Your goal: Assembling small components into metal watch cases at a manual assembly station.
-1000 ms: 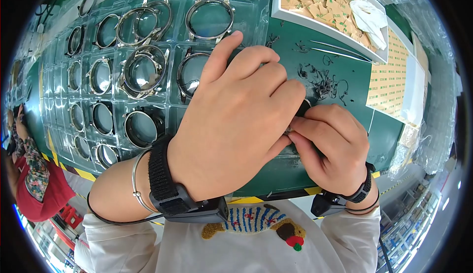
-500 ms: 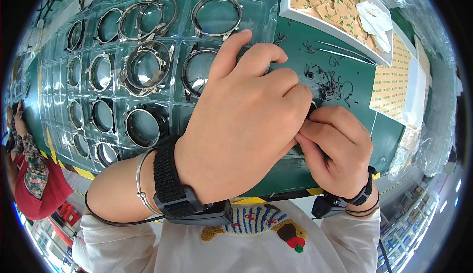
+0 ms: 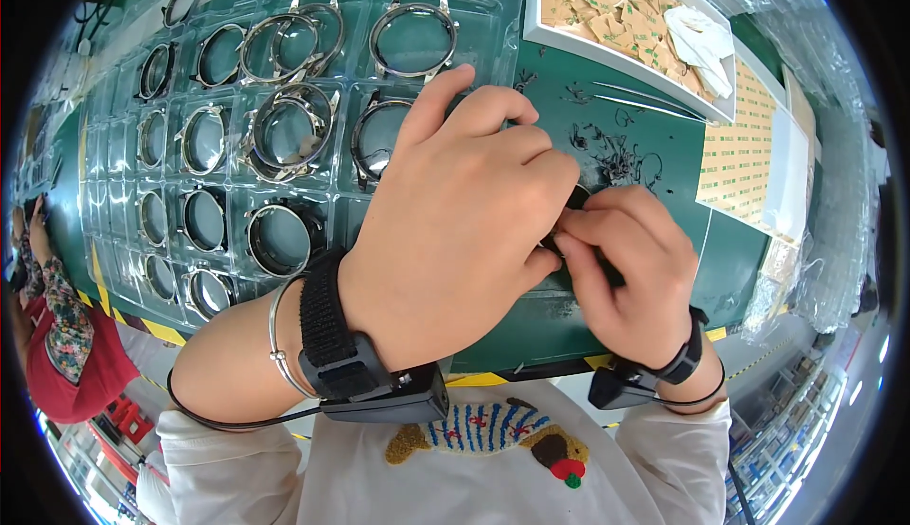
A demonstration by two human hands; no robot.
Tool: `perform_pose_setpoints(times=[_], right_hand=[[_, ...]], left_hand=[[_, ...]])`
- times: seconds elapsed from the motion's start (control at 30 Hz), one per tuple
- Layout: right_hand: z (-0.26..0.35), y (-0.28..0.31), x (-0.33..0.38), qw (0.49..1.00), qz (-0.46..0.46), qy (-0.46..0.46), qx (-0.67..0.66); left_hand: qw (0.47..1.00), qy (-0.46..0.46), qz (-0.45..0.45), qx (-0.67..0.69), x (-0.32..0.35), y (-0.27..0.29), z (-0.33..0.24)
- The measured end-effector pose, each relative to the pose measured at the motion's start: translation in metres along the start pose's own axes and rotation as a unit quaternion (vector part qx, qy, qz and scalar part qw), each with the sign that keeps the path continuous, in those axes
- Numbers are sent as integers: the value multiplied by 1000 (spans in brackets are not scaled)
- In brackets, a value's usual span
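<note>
My left hand (image 3: 464, 212) is in the middle, back upward, with its fingers curled and its thumb bent below. Between my hands shows the dark curved rim of what looks like a watch case (image 3: 574, 197); the left hand covers most of it. My left fingers close around this piece. My right hand (image 3: 635, 269) has thumb and forefinger pinched together against its right side. What lies between those fingertips is too small and hidden to make out. A clear plastic tray (image 3: 349, 214), left of and partly behind my left hand, bears several ring-shaped metal watch cases (image 3: 311, 233).
Black stringy scraps (image 3: 611, 157) lie on the green table (image 3: 664, 160) beyond my right hand. Thin metal tweezers (image 3: 654, 109) rest near a white box (image 3: 533, 27) of tan paper pieces. Printed tan sheets (image 3: 735, 170) lie at right. Another person's arm (image 3: 57, 298) shows far left.
Both hands have shifted slightly left in the picture. The left thumb now shows more plainly, and more of the dark rim is visible between the hands. The right pinch stays closed.
</note>
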State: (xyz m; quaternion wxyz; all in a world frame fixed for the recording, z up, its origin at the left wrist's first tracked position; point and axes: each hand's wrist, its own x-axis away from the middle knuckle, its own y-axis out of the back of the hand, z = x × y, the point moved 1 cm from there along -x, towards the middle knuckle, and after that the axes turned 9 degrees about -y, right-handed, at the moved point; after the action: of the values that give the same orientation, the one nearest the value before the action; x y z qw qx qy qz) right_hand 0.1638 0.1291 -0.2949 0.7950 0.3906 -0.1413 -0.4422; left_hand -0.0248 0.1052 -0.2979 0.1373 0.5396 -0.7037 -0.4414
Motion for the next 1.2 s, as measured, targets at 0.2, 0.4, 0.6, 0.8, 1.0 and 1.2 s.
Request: perform_pose_setpoints(times=[0.2,0.4,0.6,0.8,1.0,1.2], right_hand=[[-1,13,-5,995,20,-39,-87],[2,7,-5,998,39,-29,-51],[3,6,-4,993,35,-86,-78],[9,11,-5,991,34,-101,-77],[4,8,-3,992,33,-99,-75],[7,12,-4,989,43,-111,-93]], left_hand=[[1000,13,11,8,-2,0,-2],[1000,-3,8,2,0,-1,-1],[997,-33,-60,-17,0,-9,-3],[996,-50,-78,-3,-1,-13,-8],[994,-52,-95,-6,-2,-12,-8],[993,-52,-105,-11,-2,-13,-8]])
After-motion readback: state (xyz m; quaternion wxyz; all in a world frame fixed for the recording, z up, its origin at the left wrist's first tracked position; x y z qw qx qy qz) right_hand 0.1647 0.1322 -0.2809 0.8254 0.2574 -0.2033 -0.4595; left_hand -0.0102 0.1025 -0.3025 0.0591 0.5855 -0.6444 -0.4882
